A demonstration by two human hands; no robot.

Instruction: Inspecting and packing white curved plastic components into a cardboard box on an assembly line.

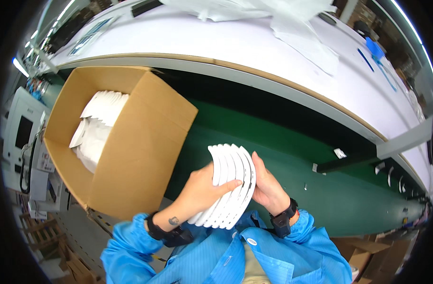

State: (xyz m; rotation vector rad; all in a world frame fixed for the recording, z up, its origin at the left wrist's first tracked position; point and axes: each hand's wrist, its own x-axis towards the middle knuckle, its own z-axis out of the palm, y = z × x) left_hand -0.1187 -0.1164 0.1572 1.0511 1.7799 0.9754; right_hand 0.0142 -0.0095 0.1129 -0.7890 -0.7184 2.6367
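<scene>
A fanned stack of several curved white strips [224, 170] is held up in front of my body, with small dark slots along the right-hand strip. My left hand [201, 189] is closed round the stack's left side, its thumb lying across the front and its other fingers hidden behind. On the right edge, my right hand [268, 188] grips the same stack, with most of its fingers out of sight behind it. To the left stands an open cardboard box [143, 137], holding similar curved white pieces [105, 106] and white wrapping [94, 137].
Beyond my hands runs a white worktable [216, 40] with white sheeting [292, 23], a blue pen-like stick [365, 60] and a blue strap [384, 73] on it. A metal table leg [406, 142] stands at the right. Small white scraps [339, 153] lie on the green floor [292, 199].
</scene>
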